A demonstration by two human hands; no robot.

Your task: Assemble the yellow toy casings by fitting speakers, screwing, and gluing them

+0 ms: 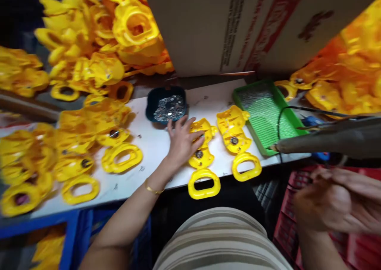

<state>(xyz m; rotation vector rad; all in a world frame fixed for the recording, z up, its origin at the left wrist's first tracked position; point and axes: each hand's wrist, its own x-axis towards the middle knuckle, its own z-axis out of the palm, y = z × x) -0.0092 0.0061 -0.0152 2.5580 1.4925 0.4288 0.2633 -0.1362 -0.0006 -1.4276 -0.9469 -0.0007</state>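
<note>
Two yellow shells (206, 161) near your left hand (181, 145): one partly beneath its fingers (195, 135), the second shell (239, 133) just to their right. Each has a round metal piece (234, 140) seated; neither is covered, so both look unfinished. Left fingers spread; cannot tell whether they pinch anything. Right hand (333, 202) curled, blurred; contents unclear.

Assembly workshop, as evidenced by repeated yellow plastic shells (206, 154) along the white board (153, 143), a bowl (149, 108) of metal bits on it, and yellow heaps (101, 65) behind it.
</note>
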